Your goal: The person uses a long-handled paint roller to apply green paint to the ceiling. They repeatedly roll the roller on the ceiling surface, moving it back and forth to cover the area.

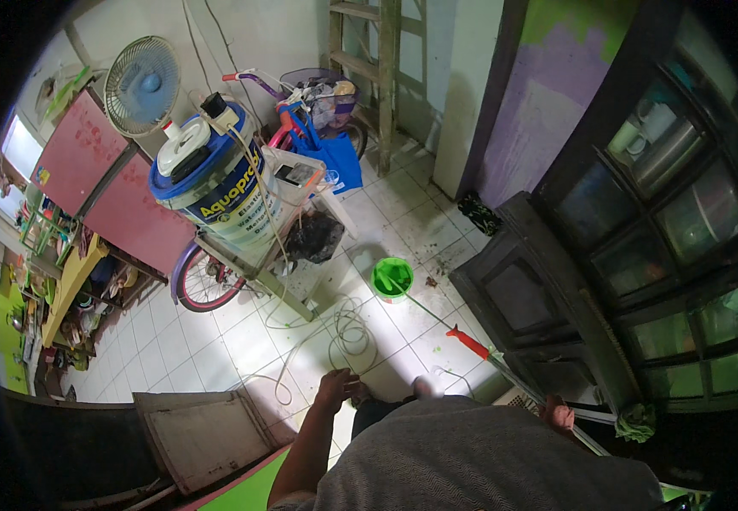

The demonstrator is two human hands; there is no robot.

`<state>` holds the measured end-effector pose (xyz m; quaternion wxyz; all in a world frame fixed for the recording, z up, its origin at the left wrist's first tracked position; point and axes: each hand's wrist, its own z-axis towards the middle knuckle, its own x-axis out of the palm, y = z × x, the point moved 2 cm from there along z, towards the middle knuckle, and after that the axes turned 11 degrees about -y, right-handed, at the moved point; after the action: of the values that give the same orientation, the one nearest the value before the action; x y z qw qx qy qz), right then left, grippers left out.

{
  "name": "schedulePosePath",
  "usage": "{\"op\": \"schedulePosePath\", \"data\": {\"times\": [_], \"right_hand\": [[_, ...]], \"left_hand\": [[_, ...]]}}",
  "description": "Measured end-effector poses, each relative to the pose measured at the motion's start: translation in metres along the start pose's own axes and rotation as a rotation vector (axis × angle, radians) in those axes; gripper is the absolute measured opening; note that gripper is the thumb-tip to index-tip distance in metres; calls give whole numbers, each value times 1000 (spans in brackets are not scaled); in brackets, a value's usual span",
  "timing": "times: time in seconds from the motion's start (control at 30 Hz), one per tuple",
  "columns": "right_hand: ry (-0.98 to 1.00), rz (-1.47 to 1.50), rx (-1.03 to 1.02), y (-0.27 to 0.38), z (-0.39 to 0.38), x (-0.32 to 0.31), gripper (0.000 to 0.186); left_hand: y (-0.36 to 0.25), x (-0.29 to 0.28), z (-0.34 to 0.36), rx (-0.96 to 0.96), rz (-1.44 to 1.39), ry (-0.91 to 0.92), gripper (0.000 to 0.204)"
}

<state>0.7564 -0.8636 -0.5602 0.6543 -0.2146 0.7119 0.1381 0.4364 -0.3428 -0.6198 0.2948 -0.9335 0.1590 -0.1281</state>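
- R hand [559, 415]: seen at lower right beside grey-shirted torso [479, 460]; clamped round a long pole [505, 368], grip placed below the pole's red sleeve [469, 342].
- Pole: run diagonally from R hand up-left across the tiled floor [215, 341]; far end is sunk in the green bucket [392, 278].
- Green bucket: stood on floor near centre, its inside coated green; set between the trolley foot and the dark cabinet's [641, 255] lower corner.
- L hand [337, 387]: hung low over floor w/ forearm entered from lower edge; fingers curled loosely, nothing held; just beside loops of pale hose [347, 332]. Contact w/ hose cannot be told.
- Hands are well apart, approx. a torso's breadth between.
- Hose: coiled on floor btwn bucket and L hand, trailed up toward the trolley.
- Blue-and-white drum [211, 187]: mounted on a metal trolley, upper centre-left; white lid on top.
- Black bag [313, 237]: slung at trolley's right side.
- Bicycle [203, 281]: parked behind trolley; blue bag [330, 153] hung at handlebar.
- Fan [141, 85]: stood at upper left, by the pink panels [105, 187].
- Ladder [369, 60]: leant on wall, top centre.
- Green rag [635, 422]: lodged at cabinet foot, lower right.
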Motion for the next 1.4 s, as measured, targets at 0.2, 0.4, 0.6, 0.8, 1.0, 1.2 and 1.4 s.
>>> {"op": "schedulePosePath", "data": {"times": [0.2,0.4,0.6,0.8,1.0,1.2,1.4], "right_hand": [[44,-5,-64,-6,4,-20,42],[-138,114,-83,-13,4,-23,38],[29,82,-18,-15,-3,-38,47],[-188,8,-116,-39,-11,0,47],[-11,48,-18,-31,-7,-17,50],[-95,67,-97,-41,-11,-5,50],[-182,57,-115,-46,-14,11,49]], "left_hand": [[-1,9,-3,-9,19,-15,40],[-4,12,-3,-10,21,9,48],[-4,18,-2,-5,57,-1,48],[-1,22,5,-24,46,0,46],[2,26,4,-29,43,4,48],[2,28,-1,-34,46,-10,46],[1,33,-5,-30,58,-21,45]]}}
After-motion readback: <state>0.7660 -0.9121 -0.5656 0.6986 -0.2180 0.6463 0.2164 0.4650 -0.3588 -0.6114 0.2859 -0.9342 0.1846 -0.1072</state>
